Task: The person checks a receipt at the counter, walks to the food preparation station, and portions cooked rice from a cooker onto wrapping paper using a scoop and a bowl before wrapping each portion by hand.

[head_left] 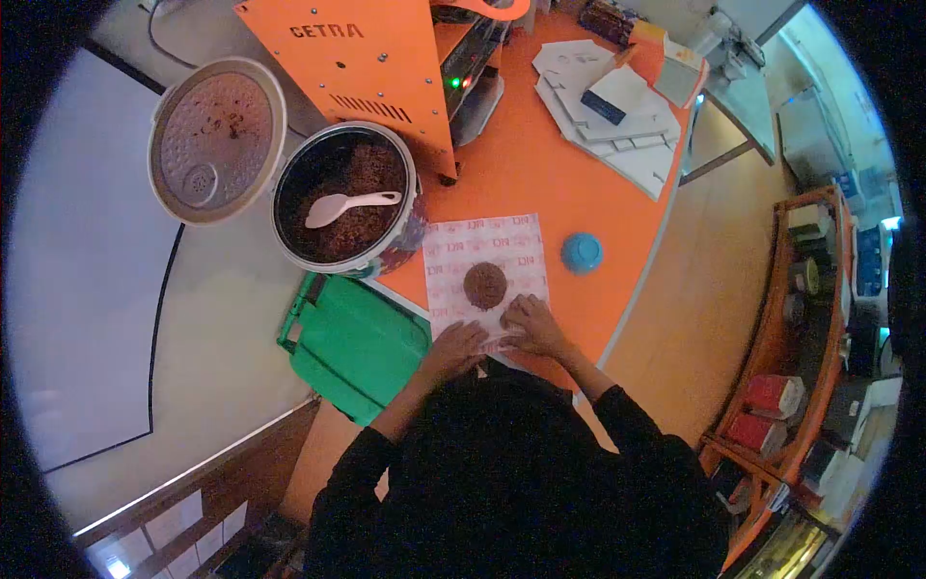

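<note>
A square of white wrapping paper with a red print lies on the orange table, and a round, flat-topped mound of brown rice-like food sits on it. At the paper's near left corner, my left hand has its fingers closed on the edge. My right hand is curled over the near right part of the paper, close beside the mound. The near edge looks slightly lifted between both hands. To the right of the paper stands a small blue bowl.
At the left, an open pot holds more brown food with a white rice paddle on top; its lid stands raised. An orange machine stands behind. A green bin is below; white panels lie at the back right.
</note>
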Action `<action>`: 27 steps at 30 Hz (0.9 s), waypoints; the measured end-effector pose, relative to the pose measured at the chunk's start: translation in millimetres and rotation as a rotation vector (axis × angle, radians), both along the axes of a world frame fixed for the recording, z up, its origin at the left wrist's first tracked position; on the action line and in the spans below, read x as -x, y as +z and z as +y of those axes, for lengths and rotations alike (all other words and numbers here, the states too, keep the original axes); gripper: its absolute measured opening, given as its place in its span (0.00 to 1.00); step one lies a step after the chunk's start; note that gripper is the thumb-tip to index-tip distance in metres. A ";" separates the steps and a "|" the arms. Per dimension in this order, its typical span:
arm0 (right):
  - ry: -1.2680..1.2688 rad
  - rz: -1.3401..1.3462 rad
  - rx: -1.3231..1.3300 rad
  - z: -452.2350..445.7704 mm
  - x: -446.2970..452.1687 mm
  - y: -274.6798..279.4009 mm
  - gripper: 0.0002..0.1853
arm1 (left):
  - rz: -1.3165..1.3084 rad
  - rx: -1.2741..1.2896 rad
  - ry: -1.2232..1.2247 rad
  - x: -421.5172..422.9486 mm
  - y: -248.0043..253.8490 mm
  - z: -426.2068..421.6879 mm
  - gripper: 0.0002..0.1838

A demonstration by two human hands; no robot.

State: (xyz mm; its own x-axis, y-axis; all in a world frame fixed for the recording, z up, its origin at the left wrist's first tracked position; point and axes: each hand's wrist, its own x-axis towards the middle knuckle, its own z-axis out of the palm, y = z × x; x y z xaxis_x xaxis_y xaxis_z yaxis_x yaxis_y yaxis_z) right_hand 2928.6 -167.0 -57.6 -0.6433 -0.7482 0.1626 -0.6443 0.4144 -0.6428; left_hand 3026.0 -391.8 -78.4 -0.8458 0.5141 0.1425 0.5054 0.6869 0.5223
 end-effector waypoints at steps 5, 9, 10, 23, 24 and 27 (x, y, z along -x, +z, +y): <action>0.122 0.001 -0.077 -2.0 7.2 -7.1 0.12 | -0.185 -0.087 0.104 4.1 9.4 2.8 0.24; 0.082 -0.033 -0.182 -3.9 2.5 9.4 0.09 | -0.130 -0.116 0.191 3.0 5.6 -1.8 0.26; 0.040 -0.022 -0.159 -4.4 1.6 10.6 0.09 | -0.105 -0.157 0.218 2.3 5.2 -3.6 0.26; -0.015 0.132 -0.214 -14.2 -17.8 62.8 0.20 | -0.077 0.041 0.218 10.6 29.3 0.9 0.17; -0.006 0.187 -0.217 -12.7 -18.5 52.9 0.19 | -0.017 0.026 0.197 7.6 21.7 -4.8 0.18; 0.016 0.257 -0.162 -14.4 -18.5 50.0 0.15 | 0.005 0.035 0.194 -2.3 5.3 -20.7 0.22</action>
State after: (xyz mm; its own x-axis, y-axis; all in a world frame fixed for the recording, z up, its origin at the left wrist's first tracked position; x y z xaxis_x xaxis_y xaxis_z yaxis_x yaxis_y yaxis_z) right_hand 2947.1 -181.4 -7.6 -0.5843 -0.7873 0.1968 -0.7848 0.4864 -0.3840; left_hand 3028.3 -412.5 -73.1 -0.9289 0.3461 0.1321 0.3644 0.7896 0.4938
